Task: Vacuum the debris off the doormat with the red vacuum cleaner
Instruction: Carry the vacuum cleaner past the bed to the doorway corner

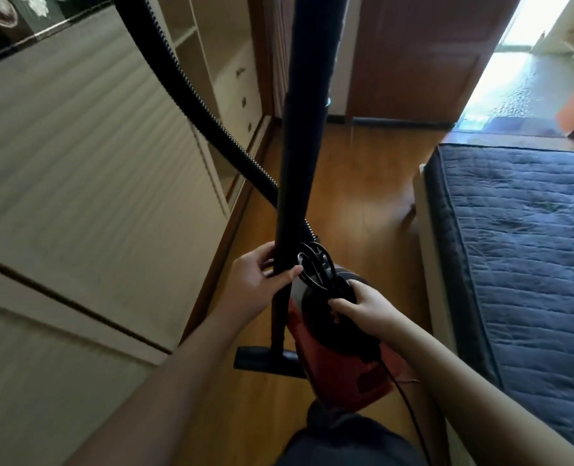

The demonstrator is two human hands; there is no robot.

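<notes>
The red vacuum cleaner [349, 361] hangs upright in front of me above the wooden floor. My right hand [362, 309] grips its black top handle. My left hand [258, 277] is curled round the black wand [299, 163], which rises straight up past the camera. The wand's flat black floor nozzle [255, 356] sits low beside the red body. A ribbed black hose [184, 85] arcs from the upper left down to the vacuum. A thin black cord [409, 408] trails from the body. No doormat shows in this view.
Cream wardrobe doors [87, 183] line the left side. A bed with a dark blue quilted mattress [527, 250] fills the right. The wooden floor [352, 183] forms a narrow aisle toward a brown door [420, 55] and a bright open doorway [514, 79] at the far right.
</notes>
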